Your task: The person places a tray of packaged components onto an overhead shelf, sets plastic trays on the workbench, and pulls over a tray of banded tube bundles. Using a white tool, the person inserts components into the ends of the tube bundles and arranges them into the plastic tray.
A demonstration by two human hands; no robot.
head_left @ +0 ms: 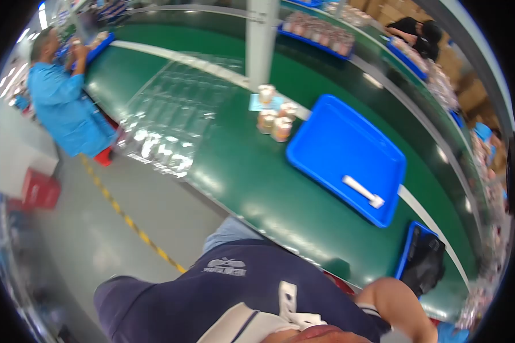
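Neither of my hands shows. At the lower right a bare arm (396,304) of mine is bent beside the table edge, its hand out of view; the dark sleeve (117,297) is at the lower left. Before me on the green table (243,183) lies a large blue tray (326,151) holding one white stick-like item (360,190) with a wider end. Several small jars with whitish lids (281,130) stand left of the tray, one on a light blue sheet (256,103).
Clear plastic packaging sheets (174,117) cover the table's left part. A metal post (259,46) rises behind the jars. To the right, a smaller blue tray (407,251) holds a black bag (426,260). A filled tray (316,34) sits farther back. A co-worker in blue (68,108) stands at left.
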